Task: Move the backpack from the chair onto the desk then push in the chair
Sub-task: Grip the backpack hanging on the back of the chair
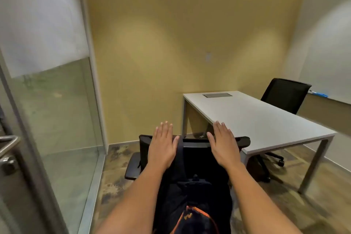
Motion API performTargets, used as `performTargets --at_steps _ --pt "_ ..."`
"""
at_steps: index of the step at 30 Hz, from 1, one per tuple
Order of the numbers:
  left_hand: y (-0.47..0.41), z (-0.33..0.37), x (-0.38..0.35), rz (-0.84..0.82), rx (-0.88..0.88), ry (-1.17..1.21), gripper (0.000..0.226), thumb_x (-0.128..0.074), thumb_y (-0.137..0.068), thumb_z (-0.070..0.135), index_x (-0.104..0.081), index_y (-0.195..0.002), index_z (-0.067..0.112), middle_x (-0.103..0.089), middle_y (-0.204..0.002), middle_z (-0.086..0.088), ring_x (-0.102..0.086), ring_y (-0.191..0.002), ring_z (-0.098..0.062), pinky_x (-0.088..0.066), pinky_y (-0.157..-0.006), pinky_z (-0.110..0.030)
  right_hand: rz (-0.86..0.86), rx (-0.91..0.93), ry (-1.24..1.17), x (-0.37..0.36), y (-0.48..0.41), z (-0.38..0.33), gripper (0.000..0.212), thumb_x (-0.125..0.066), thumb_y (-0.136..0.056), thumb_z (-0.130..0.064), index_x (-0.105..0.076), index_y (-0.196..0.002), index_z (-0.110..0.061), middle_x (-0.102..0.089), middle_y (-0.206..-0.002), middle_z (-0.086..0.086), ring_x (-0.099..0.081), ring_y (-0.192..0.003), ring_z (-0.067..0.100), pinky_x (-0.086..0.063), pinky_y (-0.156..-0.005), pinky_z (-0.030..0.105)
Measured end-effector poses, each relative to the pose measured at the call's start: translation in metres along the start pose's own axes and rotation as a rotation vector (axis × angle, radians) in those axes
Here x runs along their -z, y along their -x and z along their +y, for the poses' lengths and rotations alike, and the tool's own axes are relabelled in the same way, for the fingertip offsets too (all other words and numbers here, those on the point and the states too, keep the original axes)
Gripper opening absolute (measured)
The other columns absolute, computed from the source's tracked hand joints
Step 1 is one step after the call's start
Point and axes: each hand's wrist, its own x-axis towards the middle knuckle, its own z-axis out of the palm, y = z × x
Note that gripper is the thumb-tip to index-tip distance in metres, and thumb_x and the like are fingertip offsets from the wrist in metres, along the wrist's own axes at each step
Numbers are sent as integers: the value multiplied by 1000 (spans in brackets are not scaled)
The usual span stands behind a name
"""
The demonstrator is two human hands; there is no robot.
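Note:
A black backpack (191,195) with orange trim lies on the seat of a black office chair (195,144) right below me, between my forearms. My left hand (162,144) and my right hand (224,143) are stretched out flat, palms down, fingers apart, over the top of the chair's backrest. Neither hand holds anything. The white desk (266,118) stands to the right of the chair, its near left corner just behind my right hand. Part of the chair seat is hidden by the backpack and my arms.
A second black chair (284,97) sits at the desk's far side. A glass partition (62,112) and a door handle (7,144) are on the left. A yellow wall lies behind; a whiteboard ledge (321,94) runs along the right wall.

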Motion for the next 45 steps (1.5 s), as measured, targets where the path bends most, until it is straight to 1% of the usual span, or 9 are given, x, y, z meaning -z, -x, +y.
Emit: performTargets --at_steps 5,14,19,22,25,30,35,39,45 --pt "13 -1 -15 -58 -17 55 57 -17 -102 43 -18 -151 15 -16 -160 -5 -9 -148 -18 0 -119 -30 -55 -15 37 -15 14 6 60 -20 -101 -46 -22 -152 -16 -21 -161 0 -11 -150 15 -5 -121 32" --pt "15 3 -16 59 26 146 47 -34 -99 38 -52 -133 12 -54 -137 -4 -43 -131 -19 -27 -114 -32 5 -72 65 -15 16 -2 45 -27 -103 -35 -47 -141 -20 -49 -146 -2 -38 -139 15 -21 -118 33" --pt "6 13 -8 116 117 179 36 -40 -95 34 -65 -103 9 -68 -100 -5 -61 -97 -21 -45 -88 -32 -130 -100 10 -6 5 0 46 -27 -101 -34 -44 -143 -23 -43 -150 -3 -34 -141 15 -20 -117 38" --pt "-2 20 -2 61 162 97 40 -39 -93 36 -66 -93 8 -68 -88 -7 -62 -83 -23 -45 -72 -34 -268 -97 62 4 -6 -1 48 -24 -101 -30 -40 -145 -22 -37 -154 -1 -32 -141 20 -20 -114 44" --pt "-16 29 -1 -78 233 26 49 -36 -92 42 -66 -97 4 -69 -97 -11 -63 -89 -28 -43 -71 -34 -360 -101 157 11 -18 -4 47 -22 -101 -27 -42 -143 -18 -41 -152 3 -37 -138 25 -19 -111 48" --pt "-42 44 -4 -385 424 -65 56 -38 -88 45 -60 -121 6 -52 -134 -19 -48 -121 -33 -38 -94 -39 -486 -193 204 12 -34 -4 49 -23 -101 -33 -36 -146 -20 -35 -153 11 -29 -140 35 -11 -115 51" --pt "-55 49 -8 -486 532 -111 56 -40 -85 46 -55 -128 14 -51 -137 -14 -40 -131 -32 -20 -114 -48 -589 -266 121 17 -52 8 51 -40 -96 -38 -37 -146 -27 -34 -153 14 -29 -139 36 -27 -113 45" --pt "-58 53 -9 -463 532 -108 50 -39 -84 40 -57 -126 20 -55 -133 -12 -43 -127 -31 -23 -112 -46 -431 -277 103 13 -54 15 43 -46 -93 -25 -52 -135 -26 -51 -140 10 -40 -129 31 -40 -105 40" --pt "-57 49 -15 -373 543 -67 43 -39 -86 34 -64 -119 22 -61 -125 -9 -49 -119 -28 -31 -101 -38 -217 -309 66 17 -54 47 37 -47 -95 -14 -62 -126 -25 -60 -128 11 -48 -120 31 -41 -101 39"
